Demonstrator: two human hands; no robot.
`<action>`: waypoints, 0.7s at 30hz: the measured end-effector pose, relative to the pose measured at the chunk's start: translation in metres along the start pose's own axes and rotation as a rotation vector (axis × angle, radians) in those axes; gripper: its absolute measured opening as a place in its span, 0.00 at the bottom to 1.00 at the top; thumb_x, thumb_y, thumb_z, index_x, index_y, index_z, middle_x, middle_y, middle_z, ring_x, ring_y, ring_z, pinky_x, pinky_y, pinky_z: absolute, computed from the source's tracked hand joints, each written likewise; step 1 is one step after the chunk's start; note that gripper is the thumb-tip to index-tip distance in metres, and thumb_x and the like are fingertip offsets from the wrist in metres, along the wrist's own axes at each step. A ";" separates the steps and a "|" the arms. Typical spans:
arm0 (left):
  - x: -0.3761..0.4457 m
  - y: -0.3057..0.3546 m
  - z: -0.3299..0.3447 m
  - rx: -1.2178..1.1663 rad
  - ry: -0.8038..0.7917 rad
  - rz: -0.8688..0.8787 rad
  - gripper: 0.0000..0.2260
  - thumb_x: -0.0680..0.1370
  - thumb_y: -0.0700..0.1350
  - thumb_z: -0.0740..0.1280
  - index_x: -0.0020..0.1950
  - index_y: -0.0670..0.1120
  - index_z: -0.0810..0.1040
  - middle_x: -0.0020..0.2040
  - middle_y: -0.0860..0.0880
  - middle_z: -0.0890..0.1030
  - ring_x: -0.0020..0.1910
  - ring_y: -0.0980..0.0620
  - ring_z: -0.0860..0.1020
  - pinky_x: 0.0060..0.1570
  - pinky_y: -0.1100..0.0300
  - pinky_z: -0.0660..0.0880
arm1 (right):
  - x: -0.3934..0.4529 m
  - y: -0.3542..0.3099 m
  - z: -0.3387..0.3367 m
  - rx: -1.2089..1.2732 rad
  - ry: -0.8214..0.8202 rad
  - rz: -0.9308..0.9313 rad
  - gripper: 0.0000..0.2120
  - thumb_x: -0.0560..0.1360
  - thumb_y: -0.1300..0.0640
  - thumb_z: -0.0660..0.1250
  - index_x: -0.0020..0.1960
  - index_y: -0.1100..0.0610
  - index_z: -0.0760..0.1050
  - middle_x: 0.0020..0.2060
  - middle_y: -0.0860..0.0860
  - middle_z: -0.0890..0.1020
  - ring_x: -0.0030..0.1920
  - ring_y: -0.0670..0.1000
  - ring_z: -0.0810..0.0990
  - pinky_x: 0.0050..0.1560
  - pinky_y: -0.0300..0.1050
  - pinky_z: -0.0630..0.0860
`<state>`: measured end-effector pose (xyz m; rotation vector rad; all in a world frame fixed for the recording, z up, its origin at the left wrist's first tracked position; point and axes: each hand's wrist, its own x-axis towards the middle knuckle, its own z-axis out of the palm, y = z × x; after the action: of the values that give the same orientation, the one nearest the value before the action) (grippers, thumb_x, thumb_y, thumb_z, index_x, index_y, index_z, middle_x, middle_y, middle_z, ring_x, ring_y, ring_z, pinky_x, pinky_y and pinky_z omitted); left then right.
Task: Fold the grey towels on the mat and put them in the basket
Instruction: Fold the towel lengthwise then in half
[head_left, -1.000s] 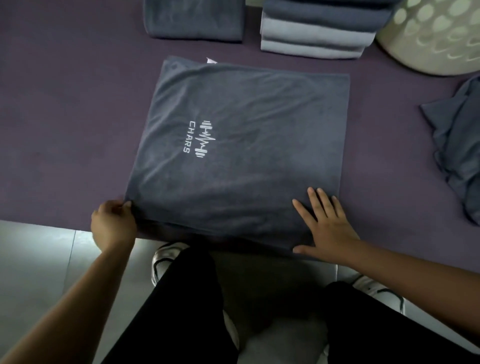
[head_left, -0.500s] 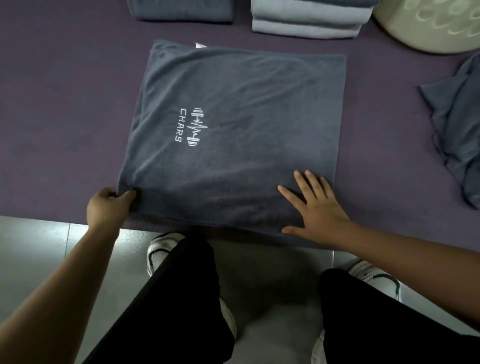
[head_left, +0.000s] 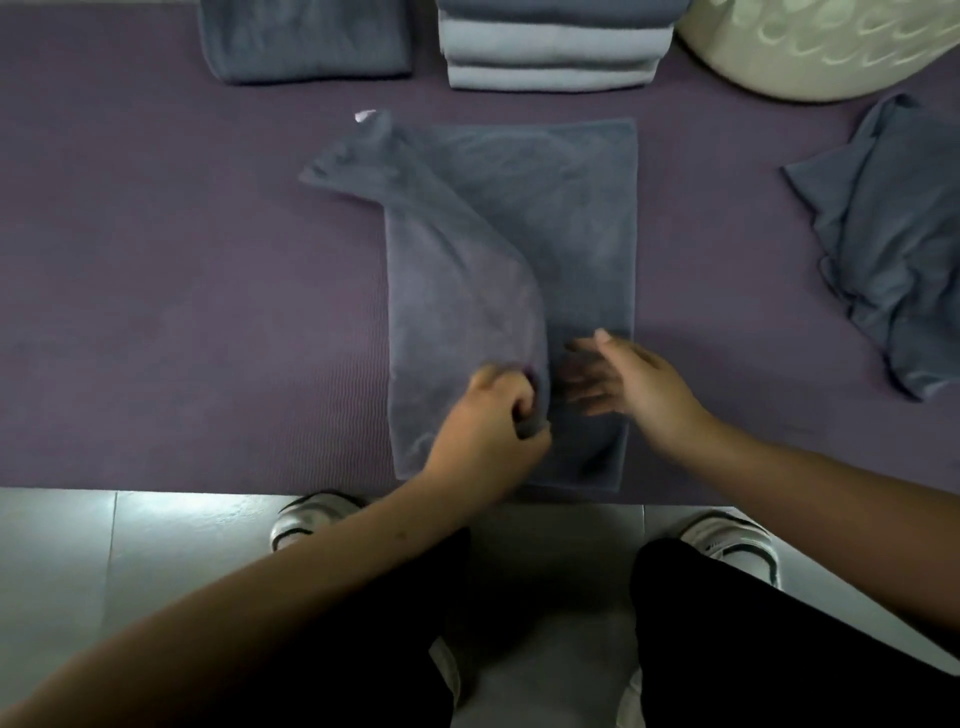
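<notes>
A dark grey terry towel (head_left: 571, 218) lies in the middle of the purple ribbed mat (head_left: 182, 286), its near edge almost at the mat's near border. Its left part is turned over toward the right, so a loose flap arches across the middle while the far left corner still trails out on the mat, a small white label (head_left: 365, 115) showing at that corner. The left hand (head_left: 488, 421) has its fingers curled round the near corner of that flap and grips it above the lower layer. The right hand (head_left: 631, 382) is just beside it, fingers straight and spread, holding nothing, hovering over or resting on the towel's near right part; I cannot tell which. At the far edge sit a folded dark grey towel (head_left: 306, 41) on the left and a stack of folded grey towels (head_left: 556, 47) beside it. Further right stands the pale perforated plastic basket (head_left: 810, 47). A crumpled grey towel (head_left: 893, 234) lies on the mat at the right. Black trousers and white shoes show on the grey tiled floor (head_left: 78, 551).
</notes>
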<state>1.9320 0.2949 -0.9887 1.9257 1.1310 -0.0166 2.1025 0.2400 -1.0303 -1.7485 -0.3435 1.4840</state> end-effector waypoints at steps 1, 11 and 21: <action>0.002 0.005 0.011 0.013 -0.072 0.045 0.11 0.73 0.44 0.71 0.40 0.46 0.67 0.46 0.50 0.68 0.40 0.49 0.70 0.42 0.59 0.68 | -0.002 0.003 -0.002 0.067 -0.001 0.071 0.17 0.81 0.47 0.55 0.54 0.55 0.77 0.38 0.53 0.83 0.34 0.50 0.82 0.33 0.41 0.77; 0.002 -0.054 0.037 0.250 0.056 0.028 0.14 0.74 0.48 0.60 0.57 0.46 0.78 0.59 0.45 0.74 0.59 0.43 0.72 0.59 0.51 0.68 | -0.013 0.039 -0.005 -0.607 -0.062 0.192 0.23 0.72 0.51 0.72 0.59 0.57 0.64 0.53 0.53 0.77 0.54 0.56 0.78 0.52 0.54 0.77; -0.017 -0.134 0.030 0.629 -0.028 0.162 0.29 0.77 0.58 0.55 0.76 0.50 0.58 0.76 0.38 0.57 0.73 0.39 0.56 0.65 0.43 0.60 | -0.021 0.051 -0.016 -0.814 0.077 0.072 0.12 0.79 0.54 0.62 0.54 0.61 0.64 0.51 0.60 0.77 0.51 0.61 0.77 0.43 0.45 0.69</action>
<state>1.8388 0.2897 -1.0904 2.5555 1.0201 -0.3468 2.0966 0.1867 -1.0519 -2.4523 -0.9511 1.4146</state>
